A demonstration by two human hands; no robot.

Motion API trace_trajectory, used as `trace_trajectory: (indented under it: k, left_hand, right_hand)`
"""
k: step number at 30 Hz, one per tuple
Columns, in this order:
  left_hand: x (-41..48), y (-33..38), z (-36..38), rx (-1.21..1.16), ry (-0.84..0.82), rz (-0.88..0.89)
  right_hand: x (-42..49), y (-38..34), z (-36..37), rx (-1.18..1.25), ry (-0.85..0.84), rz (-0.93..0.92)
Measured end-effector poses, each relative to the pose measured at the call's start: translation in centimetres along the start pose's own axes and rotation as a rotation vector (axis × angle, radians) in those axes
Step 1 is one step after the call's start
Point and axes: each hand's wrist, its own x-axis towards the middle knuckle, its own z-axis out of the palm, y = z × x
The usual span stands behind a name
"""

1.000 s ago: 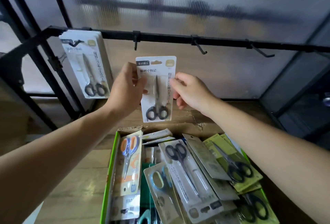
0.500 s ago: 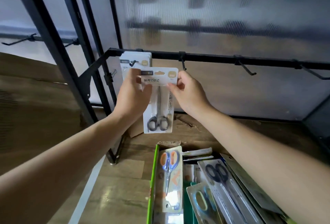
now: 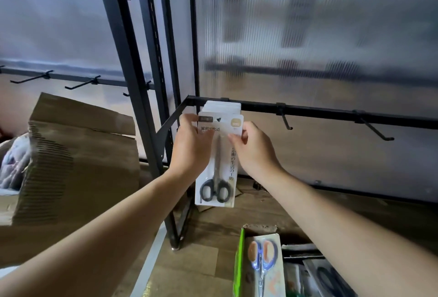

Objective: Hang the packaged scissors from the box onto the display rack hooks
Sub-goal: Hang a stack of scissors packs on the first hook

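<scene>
1. Green-edged box stands on the wooden floor at bottom right. Contents: a pack of blue-and-orange scissors lying flat along the green wall, and further packs overlapping to its right, partly cut off by the frame.
2. Brown cardboard carton at left, flaps open. Something pale and crumpled shows at its far left; cannot tell what it is.
3. Task item: held pack, black-handled scissors on a white card. Long axis vertical, card upright, print facing the camera. Blades point up, handles at the bottom.
4. Position: its top edge is level with the black rail, directly in front of the stack of hung packs at the rail's left end. A dark mark shows at the hang hole; cannot tell whether the hook is through it.
5. Left hand: thumb and fingers clamped on the card's upper left edge. Right hand: thumb and fingers pinching the upper right edge.
6. Two more hooks sit on the rail to the right.
7. Change against half a second ago: the pack was then lower and right of the stack, overlapping only part of it; now it covers the stack squarely. Both grips are unchanged. The view has swung left, bringing the carton in.
</scene>
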Motion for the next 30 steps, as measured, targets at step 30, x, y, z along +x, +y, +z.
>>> trace_trajectory:
  k: [30]
  left_hand:
    - [4.7,-2.1,3.2,0.289,-0.015,-0.052]
  right_hand:
    - [3.6,2.1,3.0,-0.031,0.173,0.132]
